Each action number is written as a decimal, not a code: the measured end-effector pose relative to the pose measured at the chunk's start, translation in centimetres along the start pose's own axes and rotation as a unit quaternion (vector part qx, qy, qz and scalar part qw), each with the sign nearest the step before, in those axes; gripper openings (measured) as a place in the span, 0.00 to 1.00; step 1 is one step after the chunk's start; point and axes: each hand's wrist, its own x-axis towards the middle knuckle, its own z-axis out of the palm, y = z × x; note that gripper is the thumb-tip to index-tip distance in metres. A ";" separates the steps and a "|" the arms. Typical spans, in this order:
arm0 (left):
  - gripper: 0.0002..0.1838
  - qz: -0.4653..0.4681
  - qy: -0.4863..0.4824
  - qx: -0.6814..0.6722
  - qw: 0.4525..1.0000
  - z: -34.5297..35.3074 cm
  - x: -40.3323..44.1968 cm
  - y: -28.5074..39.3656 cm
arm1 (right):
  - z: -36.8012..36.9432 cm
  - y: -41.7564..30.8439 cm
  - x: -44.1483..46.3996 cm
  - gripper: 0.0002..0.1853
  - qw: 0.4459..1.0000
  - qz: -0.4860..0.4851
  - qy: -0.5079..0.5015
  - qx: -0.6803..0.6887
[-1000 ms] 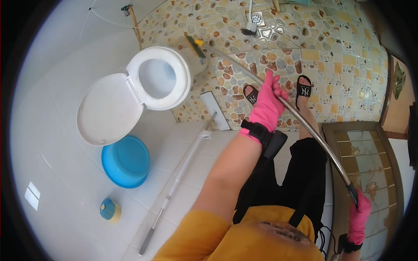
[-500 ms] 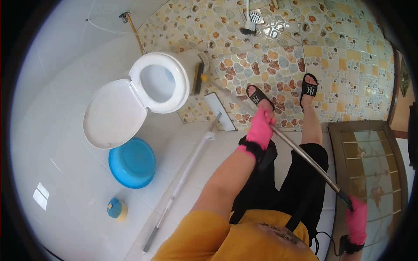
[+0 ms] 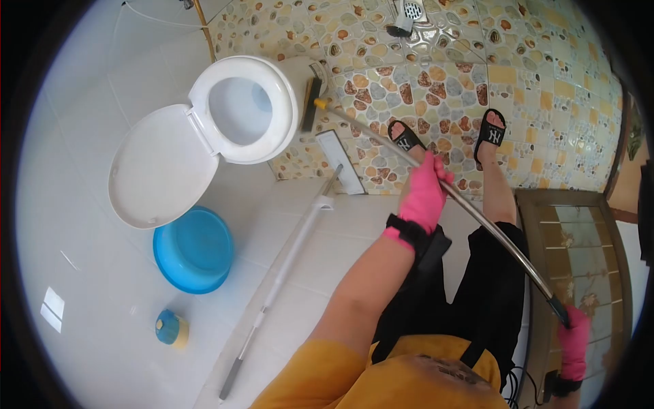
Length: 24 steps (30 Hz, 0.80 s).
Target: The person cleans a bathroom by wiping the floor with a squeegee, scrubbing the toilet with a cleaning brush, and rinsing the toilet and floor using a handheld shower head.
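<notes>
Both hands wear pink gloves and grip a long-handled floor brush. My left hand (image 3: 424, 194) wraps around the middle of its metal pole (image 3: 497, 235). At the upper end, my right hand (image 3: 573, 341) closes on the dark grip, off to the right by the door. The pole slants across the floor to a dark brush head (image 3: 310, 104) with a yellow joint, which is beside the base of the white toilet (image 3: 281, 140). Whether the bristles touch the toilet base or only the floor, I cannot tell. The toilet's seat is down and its lid (image 3: 160, 170) raised.
A flat mop (image 3: 344, 163) lies near the brush head, its pole along the white wall. A blue basin (image 3: 194, 252) and a blue-topped container (image 3: 170, 328) are at left. Another brush (image 3: 402, 27) lies by the floor drain (image 3: 413, 10). A tiled-pattern door (image 3: 572, 232) stands at right.
Both hands have shifted slightly to the right along with the pole. The brush head stays beside the toilet base, and the whole view has moved a little.
</notes>
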 end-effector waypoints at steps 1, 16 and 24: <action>0.09 -0.027 -0.016 -0.001 1.000 1.0 1.3 1.4 | 0.5 -1.0 0.7 0.16 0.999 -0.013 0.016 -0.047; 0.19 0.080 -0.257 0.049 0.962 6.6 -2.1 7.6 | -10.1 -20.7 8.2 0.26 0.921 -0.154 0.175 -0.311; 0.20 0.646 -0.154 0.595 0.453 10.4 -6.8 20.4 | -15.6 -35.9 12.5 0.25 0.817 -0.301 0.167 -0.463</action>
